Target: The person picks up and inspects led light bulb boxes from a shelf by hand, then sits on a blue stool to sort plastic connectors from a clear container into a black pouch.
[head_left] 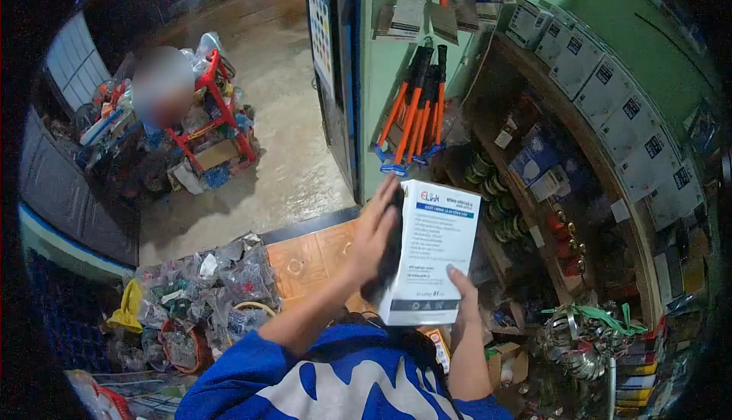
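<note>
Evidently the grip is one-sided: the right hand [467, 298] is closed on the lower edge of a white box [431, 252], thumb on the printed face, other fingers mostly out of sight around its side and back. The left hand [372, 235] is open, fingers together and extended, alongside the box's dark side near the top; whether it bears on the card cannot be told. Box held up before the blue shirt [320, 378], tall, near upright, "ELink" legible at its head. Looks like thin, smooth card, stiff at the edges; probably light to moderate for its size, a little slippery, liable to dent under a hard pinch. Best hold, by judgement: both long sides, palms flat, or one hand beneath. Beyond it, orange-shafted tools [415, 119] hang by the doorway; white cartons [602, 92] line the upper shelf [560, 72]. Contents of the box unseen, smaller print unreadable. A blurred patch covers something by the red rack [217, 77] outside; outer margins fall to black.
</note>
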A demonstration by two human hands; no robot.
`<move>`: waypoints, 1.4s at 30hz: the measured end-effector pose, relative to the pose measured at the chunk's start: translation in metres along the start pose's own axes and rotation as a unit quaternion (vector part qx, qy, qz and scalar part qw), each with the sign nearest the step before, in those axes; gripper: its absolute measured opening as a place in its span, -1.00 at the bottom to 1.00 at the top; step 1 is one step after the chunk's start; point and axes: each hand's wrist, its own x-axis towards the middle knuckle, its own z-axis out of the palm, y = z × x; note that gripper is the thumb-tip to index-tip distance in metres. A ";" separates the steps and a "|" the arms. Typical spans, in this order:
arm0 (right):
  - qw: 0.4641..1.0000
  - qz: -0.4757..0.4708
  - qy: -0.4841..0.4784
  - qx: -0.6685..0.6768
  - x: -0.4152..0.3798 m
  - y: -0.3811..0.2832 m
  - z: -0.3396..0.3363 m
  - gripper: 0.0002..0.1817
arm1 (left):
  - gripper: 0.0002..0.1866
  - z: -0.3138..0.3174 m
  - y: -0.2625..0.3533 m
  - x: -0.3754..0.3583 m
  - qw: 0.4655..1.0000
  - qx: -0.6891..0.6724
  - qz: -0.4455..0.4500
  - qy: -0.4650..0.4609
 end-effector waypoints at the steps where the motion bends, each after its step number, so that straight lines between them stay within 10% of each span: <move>1: 1.000 0.006 0.004 0.004 -0.003 0.005 0.001 -0.29 | -0.45 -0.008 0.000 0.021 0.999 0.017 0.026 -0.001; 7: 0.982 -0.106 -0.096 0.124 0.000 -0.019 0.006 -0.36 | -0.33 0.017 0.055 -0.029 0.978 0.110 0.091 -0.151; 12: 0.997 -0.068 0.008 0.040 -0.017 -0.005 -0.003 -0.30 | -0.38 0.003 0.050 0.006 0.983 0.101 0.131 -0.083; 15: 0.968 -0.148 -0.154 0.129 -0.007 0.011 -0.027 -0.25 | -0.45 -0.002 0.026 0.030 0.997 0.065 0.036 -0.001; 17: 0.958 -0.157 -0.151 0.185 0.012 0.018 -0.037 -0.20 | -0.46 0.001 -0.007 0.019 0.966 -0.155 -0.198 -0.058; 18: 0.952 -0.161 -0.147 0.215 0.018 0.021 -0.041 -0.18 | -0.47 0.014 0.005 0.003 0.959 -0.035 -0.279 -0.016; 24: 0.938 -0.253 -0.048 -0.233 -0.014 -0.023 0.012 -0.02 | -0.59 0.007 -0.038 -0.038 0.882 -0.354 -0.307 -0.043; 27: 0.961 -0.199 -0.171 -0.085 -0.005 -0.008 -0.025 -0.09 | -0.56 0.012 0.002 -0.037 0.880 -0.348 -0.321 0.037; 31: 0.995 -0.018 -0.004 -0.094 -0.023 -0.023 -0.035 -0.11 | -0.39 0.027 0.023 -0.055 0.999 -0.047 0.001 0.002; 36: 0.967 -0.033 -0.208 0.142 0.001 -0.007 -0.035 -0.05 | -0.26 0.019 0.035 -0.061 0.970 0.105 0.201 -0.091; 42: 0.890 -0.045 -0.370 0.263 0.032 0.010 -0.048 -0.01 | -0.18 0.008 0.029 -0.025 0.960 0.199 0.173 -0.096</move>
